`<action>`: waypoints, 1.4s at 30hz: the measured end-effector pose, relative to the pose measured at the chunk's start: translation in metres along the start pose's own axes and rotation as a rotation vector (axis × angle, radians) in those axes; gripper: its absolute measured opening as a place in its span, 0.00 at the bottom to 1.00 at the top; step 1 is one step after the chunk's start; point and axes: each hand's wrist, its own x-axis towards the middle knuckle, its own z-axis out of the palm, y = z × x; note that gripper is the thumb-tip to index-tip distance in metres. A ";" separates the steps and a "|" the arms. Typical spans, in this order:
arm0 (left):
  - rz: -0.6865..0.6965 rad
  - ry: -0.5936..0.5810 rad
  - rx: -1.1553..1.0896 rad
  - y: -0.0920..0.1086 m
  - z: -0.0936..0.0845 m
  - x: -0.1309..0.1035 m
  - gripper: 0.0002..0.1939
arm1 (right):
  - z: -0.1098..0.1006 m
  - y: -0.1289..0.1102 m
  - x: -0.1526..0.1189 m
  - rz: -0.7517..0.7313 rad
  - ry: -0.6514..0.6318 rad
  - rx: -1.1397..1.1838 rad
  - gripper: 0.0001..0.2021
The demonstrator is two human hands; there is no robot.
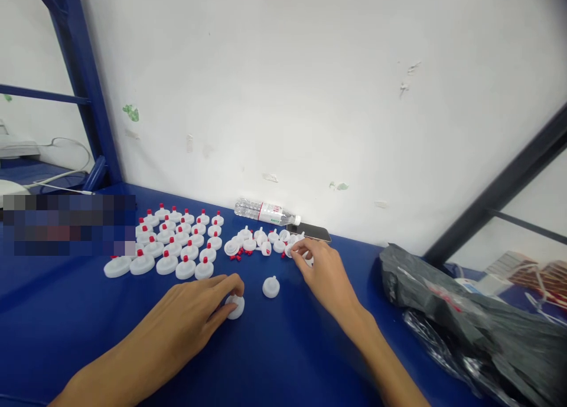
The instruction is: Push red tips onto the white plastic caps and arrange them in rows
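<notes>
My left hand (201, 303) pinches a white plastic cap (236, 308) low on the blue table, its top partly hidden by the fingers. A single white cap with a small spout (271, 287) rests upright between my two hands. My right hand (325, 271) reaches to the right end of a loose heap of white spouted caps (249, 243), its fingers closed on one of them. Small red tips (239, 255) are scattered along the front of that heap. To the left, several white caps with red tips fitted (166, 263) stand upright in rows.
A clear plastic bottle (270, 212) lies by the wall, behind the heap, with a dark phone (312, 232) beside it. A dark grey plastic bag (469, 318) covers the right side of the table (283, 360). Blue frame posts (95, 88) rise at the left.
</notes>
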 end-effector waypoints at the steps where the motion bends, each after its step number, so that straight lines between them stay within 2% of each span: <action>1: -0.005 0.000 -0.007 -0.001 0.000 0.000 0.08 | -0.001 -0.006 -0.001 0.027 0.006 0.156 0.05; 5: -0.041 -0.010 -0.062 0.001 0.001 0.002 0.12 | -0.002 -0.028 -0.009 0.072 -0.052 0.593 0.04; 9: -0.135 -0.036 -0.082 0.009 -0.002 0.005 0.21 | 0.000 -0.043 -0.017 0.072 -0.174 0.779 0.03; 14: -0.140 -0.027 -0.097 0.013 -0.005 0.005 0.31 | 0.005 -0.050 -0.023 -0.040 -0.246 0.788 0.08; 19: -0.129 -0.023 -0.102 0.011 -0.003 0.004 0.34 | 0.018 -0.054 -0.028 -0.127 -0.271 0.748 0.07; 25: -0.115 -0.045 -0.061 0.009 -0.004 0.006 0.37 | 0.028 -0.057 -0.028 -0.079 -0.337 0.766 0.08; 31: -0.063 0.009 -0.085 -0.002 0.004 0.002 0.34 | 0.028 -0.057 -0.029 -0.061 -0.361 0.810 0.08; 42: -0.057 -0.013 -0.201 0.000 0.002 -0.003 0.34 | 0.034 -0.060 -0.032 -0.038 -0.304 0.881 0.07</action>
